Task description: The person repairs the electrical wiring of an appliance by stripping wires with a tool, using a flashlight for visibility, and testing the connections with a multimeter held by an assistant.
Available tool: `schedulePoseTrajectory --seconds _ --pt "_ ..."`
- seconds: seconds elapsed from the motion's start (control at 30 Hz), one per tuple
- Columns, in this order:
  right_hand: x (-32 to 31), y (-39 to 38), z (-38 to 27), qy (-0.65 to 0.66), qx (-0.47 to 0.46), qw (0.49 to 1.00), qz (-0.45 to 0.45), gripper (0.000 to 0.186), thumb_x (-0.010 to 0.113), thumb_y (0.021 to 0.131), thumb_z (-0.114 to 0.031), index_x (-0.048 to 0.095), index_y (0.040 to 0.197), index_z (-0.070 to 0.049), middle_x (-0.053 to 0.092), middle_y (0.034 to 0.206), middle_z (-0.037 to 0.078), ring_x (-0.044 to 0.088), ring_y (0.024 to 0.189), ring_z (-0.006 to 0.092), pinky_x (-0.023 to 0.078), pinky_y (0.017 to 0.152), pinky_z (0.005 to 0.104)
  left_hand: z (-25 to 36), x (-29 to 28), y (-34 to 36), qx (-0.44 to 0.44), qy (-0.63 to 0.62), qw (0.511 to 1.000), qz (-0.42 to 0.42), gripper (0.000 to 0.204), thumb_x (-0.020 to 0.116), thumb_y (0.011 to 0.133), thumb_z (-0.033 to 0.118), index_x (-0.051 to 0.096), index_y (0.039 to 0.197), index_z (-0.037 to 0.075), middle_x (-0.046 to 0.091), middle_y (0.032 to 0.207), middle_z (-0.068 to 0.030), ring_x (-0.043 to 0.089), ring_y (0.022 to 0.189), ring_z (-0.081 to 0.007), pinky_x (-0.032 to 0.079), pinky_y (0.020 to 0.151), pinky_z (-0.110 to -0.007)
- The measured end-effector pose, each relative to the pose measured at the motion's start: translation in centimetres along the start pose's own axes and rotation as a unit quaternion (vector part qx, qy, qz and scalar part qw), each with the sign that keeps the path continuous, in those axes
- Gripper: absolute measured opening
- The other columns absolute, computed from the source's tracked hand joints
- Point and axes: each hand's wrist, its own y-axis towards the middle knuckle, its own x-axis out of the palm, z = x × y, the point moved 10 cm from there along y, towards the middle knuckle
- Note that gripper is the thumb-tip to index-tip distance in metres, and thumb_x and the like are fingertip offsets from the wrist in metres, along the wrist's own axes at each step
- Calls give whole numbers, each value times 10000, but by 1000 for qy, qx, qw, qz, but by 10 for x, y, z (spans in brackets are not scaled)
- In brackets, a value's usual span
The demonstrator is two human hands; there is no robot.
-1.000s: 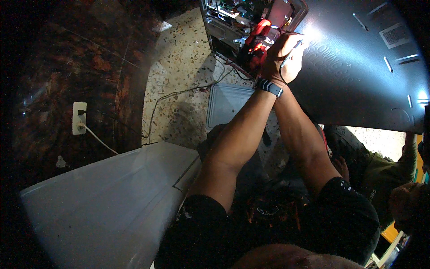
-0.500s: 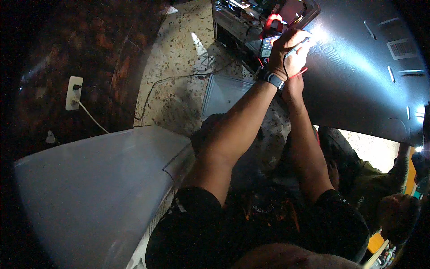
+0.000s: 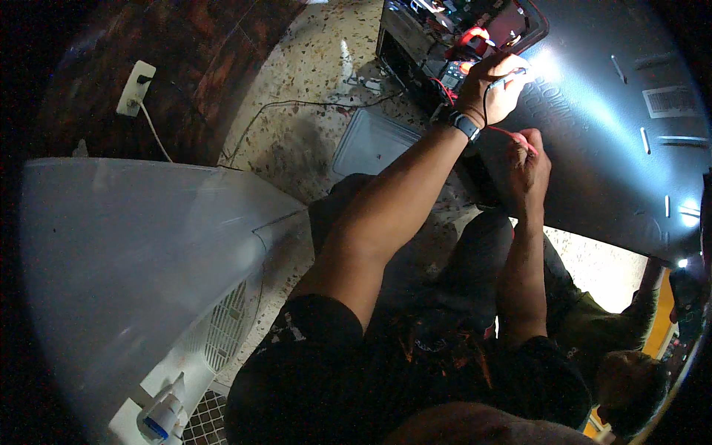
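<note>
My left hand [image 3: 492, 95], with a watch on its wrist, is closed around a test probe [image 3: 507, 78] with a black lead. Just beyond its fingers is a clamp meter with a red jaw [image 3: 475, 35], its body partly hidden; whether the hand also touches the meter, I cannot tell. Lower and to the right, my right hand [image 3: 529, 172] grips a red test probe [image 3: 526, 144], apart from the left hand. A red lead runs from it toward the left wrist. Both hands are in front of a large dark panel [image 3: 593, 141], beside an open compartment [image 3: 423, 37] with parts inside.
A grey plastic lid or tray [image 3: 374, 141] lies on the speckled floor, with a thin dark cable [image 3: 297, 104] near it. At left are a large pale panel [image 3: 148, 245] and a wall socket [image 3: 136, 89]. At lower right, another person [image 3: 608, 326] reaches toward the lit panel's edge.
My right hand has come away from beneath the left, moving right and down, so the red probe now shows. My left hand still holds its probe. The view has shifted slightly.
</note>
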Motion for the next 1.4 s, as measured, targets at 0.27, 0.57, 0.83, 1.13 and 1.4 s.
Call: schedulePoseTrajectory --seconds 0.27,0.57,0.83,1.13,1.4 --pt "-44 -9 -69 -88 -285 944 144 208 715 857 32 599 1024 -12 589 1058 188 609 1004 342 520 853 406 11 4 4 24 3 999 -25 117 617 922 84 648 1032 62 729 991 -147 716 929 -349 574 787 -407" --pt "-47 -4 -103 -82 -322 923 192 222 661 854 36 583 1051 -30 621 1071 179 615 1002 364 516 870 442 -12 7 2 -60 -99 993 0 173 644 902 93 678 1070 73 735 1028 -164 721 978 -348 583 831 -400" --pt "-69 27 -112 -107 -255 945 175 305 711 874 16 631 1163 -45 709 1161 124 738 957 249 582 839 353 7 -4 4 -45 -59 997 17 149 716 915 181 693 1003 62 735 1017 -130 704 954 -343 571 827 -415" --pt "-55 48 -129 -167 -409 888 130 222 651 939 25 613 1150 -30 710 1117 150 708 992 284 567 881 374 3 -4 0 4 -54 998 38 135 704 932 147 702 1053 85 740 1075 -87 723 981 -244 566 862 -334" --pt "-54 44 -99 -115 -382 900 177 218 671 921 40 578 1106 -26 679 1103 176 706 970 266 580 832 374 -3 -1 0 -16 -93 995 28 148 672 920 134 688 1062 97 733 1032 -130 704 983 -346 568 827 -414"
